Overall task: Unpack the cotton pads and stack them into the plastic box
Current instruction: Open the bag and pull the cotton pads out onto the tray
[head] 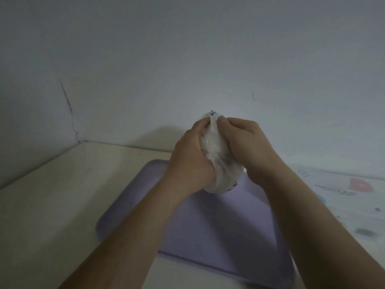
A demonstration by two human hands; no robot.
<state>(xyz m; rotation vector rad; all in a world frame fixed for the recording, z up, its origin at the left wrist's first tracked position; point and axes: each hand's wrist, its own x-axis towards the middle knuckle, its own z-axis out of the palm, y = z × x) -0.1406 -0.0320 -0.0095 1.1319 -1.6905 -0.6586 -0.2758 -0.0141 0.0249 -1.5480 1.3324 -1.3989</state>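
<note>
Left hand (190, 155) and right hand (249, 147) curled round white pack of cotton pads (216, 157), thumbs pinching its top fold, pack raised between both palms, lilac tray (218, 232) below fingers on cream tabletop (52, 205), pale cracked wall (145, 59) beyond fingertips, printed sheet (350, 197) right of right hand.

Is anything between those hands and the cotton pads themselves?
Yes: the thin plastic wrapper. The left hand and right hand both grip it above the purple tray, with the pads inside. No plastic box is in view.
</note>
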